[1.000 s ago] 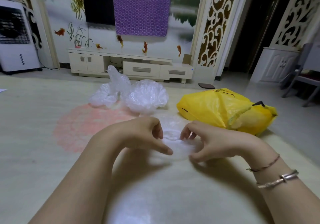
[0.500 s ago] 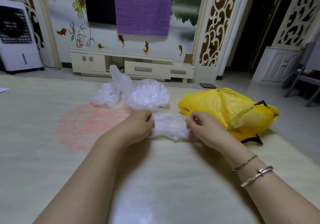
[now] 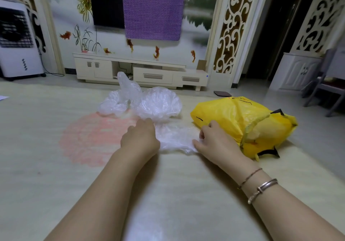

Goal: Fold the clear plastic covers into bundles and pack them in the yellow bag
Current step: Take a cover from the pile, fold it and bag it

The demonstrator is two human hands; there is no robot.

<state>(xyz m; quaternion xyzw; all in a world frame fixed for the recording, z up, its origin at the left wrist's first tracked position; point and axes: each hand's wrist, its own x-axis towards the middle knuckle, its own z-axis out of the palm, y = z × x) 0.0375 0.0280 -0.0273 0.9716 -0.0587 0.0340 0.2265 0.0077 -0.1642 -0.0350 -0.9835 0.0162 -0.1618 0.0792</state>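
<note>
A crumpled clear plastic cover lies on the pale surface, stretched between my hands. My left hand grips its left end with curled fingers. My right hand pinches its right end low near the surface. Just behind them sits a loose heap of more clear covers, puffed up and unfolded. The yellow bag, full and lumpy with black handles, rests right of my right hand, almost touching it.
A pink round pattern marks the pale surface left of my hands. Beyond the far edge stand a white TV cabinet, a white air cooler at left, and a grey chair at right.
Both hands moved away from me and spread apart, pulling the cover out from a small pressed patch into a wider sheet beside the bag. My view tilted up slightly.
</note>
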